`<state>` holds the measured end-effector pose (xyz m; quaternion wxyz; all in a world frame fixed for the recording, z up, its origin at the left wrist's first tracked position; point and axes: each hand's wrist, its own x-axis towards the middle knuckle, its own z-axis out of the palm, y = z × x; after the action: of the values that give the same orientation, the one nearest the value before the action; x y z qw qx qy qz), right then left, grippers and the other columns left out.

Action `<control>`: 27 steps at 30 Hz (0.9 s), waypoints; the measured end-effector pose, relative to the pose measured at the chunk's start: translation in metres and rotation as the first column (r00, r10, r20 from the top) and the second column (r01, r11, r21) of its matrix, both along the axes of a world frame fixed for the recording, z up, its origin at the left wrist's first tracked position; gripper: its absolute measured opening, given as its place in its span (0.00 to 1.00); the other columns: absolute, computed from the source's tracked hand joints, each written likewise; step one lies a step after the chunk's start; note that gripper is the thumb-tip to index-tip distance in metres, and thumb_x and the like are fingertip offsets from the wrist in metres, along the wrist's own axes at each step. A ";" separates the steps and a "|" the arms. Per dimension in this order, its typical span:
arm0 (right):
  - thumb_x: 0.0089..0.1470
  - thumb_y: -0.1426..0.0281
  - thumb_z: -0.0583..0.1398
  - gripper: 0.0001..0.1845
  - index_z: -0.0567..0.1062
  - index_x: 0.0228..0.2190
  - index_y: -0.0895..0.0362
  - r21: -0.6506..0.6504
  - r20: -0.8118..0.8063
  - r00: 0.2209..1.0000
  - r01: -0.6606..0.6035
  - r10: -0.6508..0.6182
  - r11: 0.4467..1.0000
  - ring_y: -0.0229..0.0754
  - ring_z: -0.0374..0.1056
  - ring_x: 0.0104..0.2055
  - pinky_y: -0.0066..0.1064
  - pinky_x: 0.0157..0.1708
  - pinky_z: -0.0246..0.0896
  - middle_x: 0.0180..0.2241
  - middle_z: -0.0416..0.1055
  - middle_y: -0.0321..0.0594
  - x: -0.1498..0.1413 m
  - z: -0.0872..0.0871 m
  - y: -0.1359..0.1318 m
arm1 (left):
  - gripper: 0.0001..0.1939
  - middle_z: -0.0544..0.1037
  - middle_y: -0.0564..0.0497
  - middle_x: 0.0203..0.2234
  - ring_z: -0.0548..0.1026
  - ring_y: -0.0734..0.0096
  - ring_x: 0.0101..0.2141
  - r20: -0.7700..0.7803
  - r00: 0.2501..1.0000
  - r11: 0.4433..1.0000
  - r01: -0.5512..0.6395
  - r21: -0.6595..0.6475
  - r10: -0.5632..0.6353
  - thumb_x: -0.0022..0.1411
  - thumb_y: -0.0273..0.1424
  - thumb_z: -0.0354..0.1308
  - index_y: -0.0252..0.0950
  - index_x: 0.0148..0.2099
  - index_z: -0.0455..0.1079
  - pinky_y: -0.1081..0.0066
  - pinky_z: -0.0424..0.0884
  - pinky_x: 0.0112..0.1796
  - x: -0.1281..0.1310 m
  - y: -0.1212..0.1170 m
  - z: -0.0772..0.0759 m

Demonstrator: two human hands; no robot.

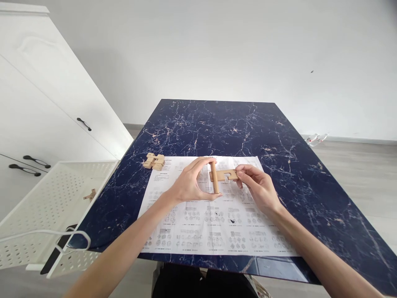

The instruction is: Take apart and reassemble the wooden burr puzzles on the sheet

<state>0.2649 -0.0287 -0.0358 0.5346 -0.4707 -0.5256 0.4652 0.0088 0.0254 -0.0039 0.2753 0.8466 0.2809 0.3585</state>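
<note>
Holding a wooden rod (214, 178) by its two ends, left hand (188, 183) at mid-bench. Left grip: thumb and forefinger curved wide apart in a C, the rod bridging the gap, one end at each tip.

Right hand (258, 184) opposite. Right grip: thumb and fingers pinched close on the right end of a flat notched piece (221, 175), pale wood, with a hooked cutout along its lower edge. Its left end meets the rod and shows slightly past it; rod lies in front. Cannot tell whether the two are interlocked or only touching. Both pieces are above a printed sheet (192, 212), between the hands.

Sheet: white, creased, rows of small diagrams with captions, too fine to read. It lies along the near side of the bench (204, 124), which is dark blue with white veining. A wooden block assembly (154, 161) sits at the sheet's upper left corner, well apart from the hands.

Left of the bench: white cabinet (46, 82), black handles; below it a perforated white rack (74, 171) with a small wooden piece (90, 195) inside. White cable (46, 232) across the rack's near part. Clear bottles (316, 139) beyond the bench's right edge, near the wall.
</note>
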 end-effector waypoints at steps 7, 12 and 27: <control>0.67 0.58 0.67 0.10 0.82 0.44 0.50 0.030 0.014 1.000 0.004 -0.005 1.000 0.42 0.67 0.30 0.38 0.36 0.65 0.31 0.73 0.36 -0.002 0.006 -0.003 | 0.44 0.80 0.42 0.56 0.79 0.46 0.55 0.012 0.999 0.999 -0.035 -0.001 0.035 0.51 0.47 0.78 0.44 0.66 0.66 0.48 0.77 0.57 -0.002 0.002 0.000; 0.65 0.57 0.68 0.12 0.82 0.42 0.51 0.021 -0.040 0.999 0.014 -0.013 1.000 0.41 0.67 0.29 0.39 0.35 0.67 0.33 0.74 0.38 -0.001 0.003 0.000 | 0.46 0.78 0.41 0.58 0.78 0.47 0.57 0.008 1.000 1.000 0.004 0.020 -0.004 0.51 0.46 0.79 0.44 0.68 0.65 0.48 0.77 0.58 0.000 0.002 -0.001; 0.71 0.53 0.59 0.17 0.77 0.47 0.53 -0.074 0.220 0.956 -0.180 0.192 0.981 0.42 0.64 0.28 0.37 0.32 0.62 0.28 0.70 0.35 0.009 0.022 0.009 | 0.50 0.72 0.39 0.68 0.74 0.39 0.64 -0.352 0.934 0.992 -0.097 -0.078 0.064 0.56 0.51 0.75 0.46 0.75 0.60 0.43 0.72 0.62 -0.053 0.015 0.010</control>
<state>0.2740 -0.0193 -0.0137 0.4124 -0.4833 -0.6124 0.4705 -0.0443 0.0402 0.0064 0.2456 0.8706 0.3762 0.2003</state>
